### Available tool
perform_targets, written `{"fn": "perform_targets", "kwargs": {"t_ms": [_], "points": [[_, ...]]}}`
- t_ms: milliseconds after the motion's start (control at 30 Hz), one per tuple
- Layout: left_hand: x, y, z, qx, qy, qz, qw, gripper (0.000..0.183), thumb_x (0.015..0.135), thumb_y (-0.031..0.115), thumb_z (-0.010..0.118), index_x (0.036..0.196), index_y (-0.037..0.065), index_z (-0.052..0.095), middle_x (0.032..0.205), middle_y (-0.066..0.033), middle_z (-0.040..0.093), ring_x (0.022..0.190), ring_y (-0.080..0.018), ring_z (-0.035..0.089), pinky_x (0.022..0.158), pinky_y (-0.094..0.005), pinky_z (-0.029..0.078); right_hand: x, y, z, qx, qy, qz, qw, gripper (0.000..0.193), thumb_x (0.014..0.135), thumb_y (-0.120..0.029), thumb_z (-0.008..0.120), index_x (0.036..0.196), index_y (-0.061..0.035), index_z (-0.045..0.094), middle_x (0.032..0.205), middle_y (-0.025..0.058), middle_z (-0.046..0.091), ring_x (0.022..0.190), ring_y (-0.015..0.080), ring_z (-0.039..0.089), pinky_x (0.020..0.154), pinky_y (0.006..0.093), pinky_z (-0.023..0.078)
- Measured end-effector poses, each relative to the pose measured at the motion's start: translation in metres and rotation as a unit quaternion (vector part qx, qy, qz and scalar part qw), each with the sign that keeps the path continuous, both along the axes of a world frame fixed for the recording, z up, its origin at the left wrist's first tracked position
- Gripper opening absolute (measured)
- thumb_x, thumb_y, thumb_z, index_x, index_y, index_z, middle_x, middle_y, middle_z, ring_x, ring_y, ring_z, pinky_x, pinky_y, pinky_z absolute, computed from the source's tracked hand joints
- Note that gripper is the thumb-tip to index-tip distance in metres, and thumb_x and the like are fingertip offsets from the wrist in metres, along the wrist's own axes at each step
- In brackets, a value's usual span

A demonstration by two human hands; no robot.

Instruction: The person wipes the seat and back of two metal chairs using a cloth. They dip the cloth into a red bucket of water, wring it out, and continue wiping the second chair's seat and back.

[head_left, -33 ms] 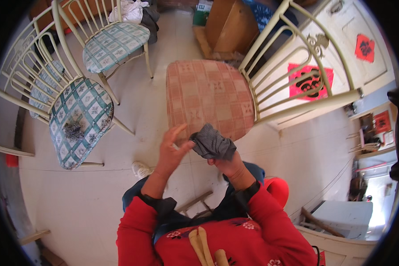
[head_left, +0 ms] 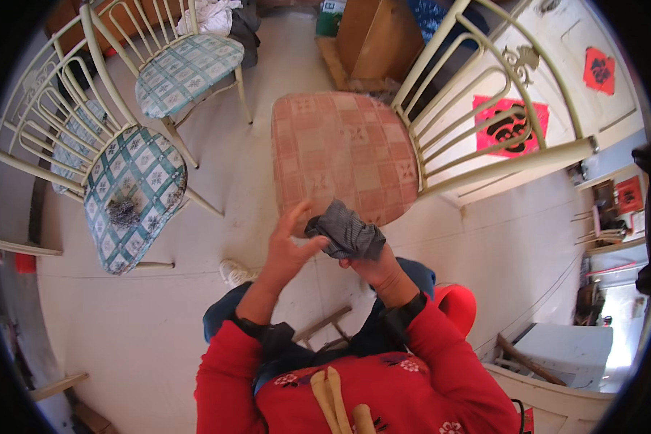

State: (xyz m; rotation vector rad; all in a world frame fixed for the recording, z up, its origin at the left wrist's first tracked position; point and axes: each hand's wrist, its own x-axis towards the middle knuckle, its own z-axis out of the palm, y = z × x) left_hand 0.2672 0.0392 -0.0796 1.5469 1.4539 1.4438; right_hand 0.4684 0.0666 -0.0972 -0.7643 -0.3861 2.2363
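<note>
A dark grey, finely striped piece of cloth hangs bunched up in front of me. My right hand is closed on its lower right part, and the folds cover most of those fingers. My left hand is at the cloth's left edge with fingers spread and thumb pointing at the fabric. That thumb overlaps the cloth's edge in the picture; whether it touches, I cannot tell. Just beyond both hands lies the pink checked seat of a cream metal chair.
On the left stand chairs with green checked seats; a dark clump of small things lies on the nearest seat. A brown box stands behind the pink seat. Something red and rounded is beside my right leg. A white door is at right.
My left hand has shifted slightly right, its thumb nearer the cloth. The right hand keeps its hold, and the whole view has moved a little.
</note>
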Motion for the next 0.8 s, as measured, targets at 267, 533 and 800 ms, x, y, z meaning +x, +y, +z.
{"fn": "perform_targets", "kwargs": {"t_ms": [267,533,800], "points": [[0.070,-0.010,0.051,-0.162,-0.284,-0.027,0.945,0.027,0.088,0.012,0.066,0.111,-0.001,0.059,0.094,-0.0036,0.064,0.082,-0.0082,0.059,0.073,-0.0236,0.050,0.023,-0.001,0.026,0.086,0.052,0.069,0.993,0.030,0.096,-0.028,0.047,0.112,-0.0042,0.057,0.089,0.0078,0.063,0.071,0.0199,0.060,0.059,0.0327,0.048],[0.133,0.021,0.080,-0.164,-0.329,-0.044,0.929,0.026,0.097,0.024,0.055,0.097,-0.001,0.064,0.085,-0.0019,0.065,0.075,-0.0073,0.057,0.065,-0.0220,0.048,0.084,0.005,0.051,0.053,0.119,0.030,0.991,0.033,0.095,-0.029,0.044,0.113,-0.0050,0.057,0.088,0.0099,0.063,0.066,0.0223,0.056,0.059,0.0351,0.046],[0.161,0.012,0.097,-0.201,-0.368,-0.045,0.907,0.038,0.100,0.031,0.046,0.095,-0.001,0.067,0.090,-0.0028,0.066,0.081,-0.0095,0.057,0.077,-0.0231,0.045,0.114,-0.011,0.055,-0.010,0.239,0.026,0.971,0.035,0.093,-0.036,0.042,0.111,-0.0108,0.058,0.101,0.0072,0.064,0.076,0.0227,0.057,0.062,0.0363,0.043]]}}
